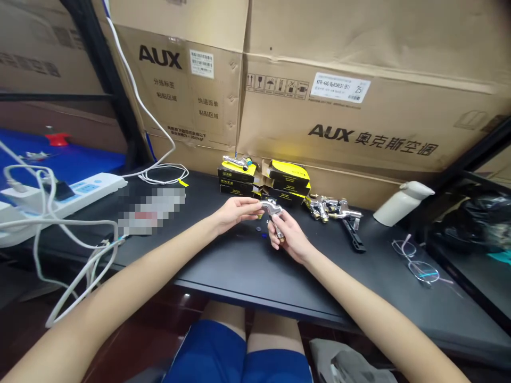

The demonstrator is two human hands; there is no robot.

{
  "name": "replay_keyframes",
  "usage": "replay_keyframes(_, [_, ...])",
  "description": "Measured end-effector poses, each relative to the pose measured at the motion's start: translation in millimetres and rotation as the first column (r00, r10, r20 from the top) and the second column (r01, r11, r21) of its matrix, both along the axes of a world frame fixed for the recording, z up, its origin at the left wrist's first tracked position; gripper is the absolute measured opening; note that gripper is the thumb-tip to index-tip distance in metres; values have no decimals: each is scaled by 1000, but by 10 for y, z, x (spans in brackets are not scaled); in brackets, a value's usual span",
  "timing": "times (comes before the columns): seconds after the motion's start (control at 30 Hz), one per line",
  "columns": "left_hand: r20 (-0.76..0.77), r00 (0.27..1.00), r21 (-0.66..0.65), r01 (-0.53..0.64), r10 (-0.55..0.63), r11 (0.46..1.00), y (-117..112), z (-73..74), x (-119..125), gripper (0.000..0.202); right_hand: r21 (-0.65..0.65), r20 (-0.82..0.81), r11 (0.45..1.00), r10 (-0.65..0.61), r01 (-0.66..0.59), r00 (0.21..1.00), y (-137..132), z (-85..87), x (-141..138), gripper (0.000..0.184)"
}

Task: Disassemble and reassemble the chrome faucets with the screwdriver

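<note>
Head view, with the right-hand box stack (289, 183) as landmark: a chrome tap (273, 209) is held above the table (239, 266), just in front of the stack, on the wearer's side. The right hand (290, 234) is wrapped round the tap's body. The left hand (239, 211) has its fingers nearly straight and drawn together at the curved end; whether they pinch it or only touch it cannot be told.

Good handling here would seem to let the right hand carry the weight and stop the body turning, leaving the left fingertips to do the fine work. Smooth chrome could slip, so a low hold over the table is the safer one. A small blue piece (264, 235) in front of the stack could easily be brushed away.

For movement, cardboard cartons (279, 117) close off the space behind the stack, and a pile of taps (325, 206) crowds its right side, with glasses (423, 272) farther right and forward. More room lies in front of the stack, up to the table's near edge, and leftward toward a white power strip (98, 186).
</note>
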State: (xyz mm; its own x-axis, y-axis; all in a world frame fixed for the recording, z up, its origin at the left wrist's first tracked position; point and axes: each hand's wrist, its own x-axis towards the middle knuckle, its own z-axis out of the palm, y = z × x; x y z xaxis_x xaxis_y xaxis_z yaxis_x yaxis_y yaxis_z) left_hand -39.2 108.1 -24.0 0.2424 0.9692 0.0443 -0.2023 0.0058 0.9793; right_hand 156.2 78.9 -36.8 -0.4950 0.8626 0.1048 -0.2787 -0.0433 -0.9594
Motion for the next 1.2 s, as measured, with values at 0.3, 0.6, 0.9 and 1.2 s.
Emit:
replay_keyframes(0.3, [-186, 962, 392, -113, 199, 913, -25, -55, 39, 43, -41, -14, 998, -51, 50, 999, -20, -28, -27, 36])
replay_keyframes(0.6, [-115, 984, 273, -98, 134, 957, 6, -21, 43, 47, -123, -110, 991, 37, -50, 993, -1, -42, -9, 33])
replay_keyframes(0.9, [-52, 993, 146, -98, 107, 984, -46, 42, 62, 44, 34, -16, 997, -64, 65, 998, 22, -86, -32, 34])
replay_keyframes(1.2, [-123, 979, 215, -135, 163, 967, -3, -23, 26, 44, -103, -88, 994, 25, -34, 996, -19, -45, -13, 30])
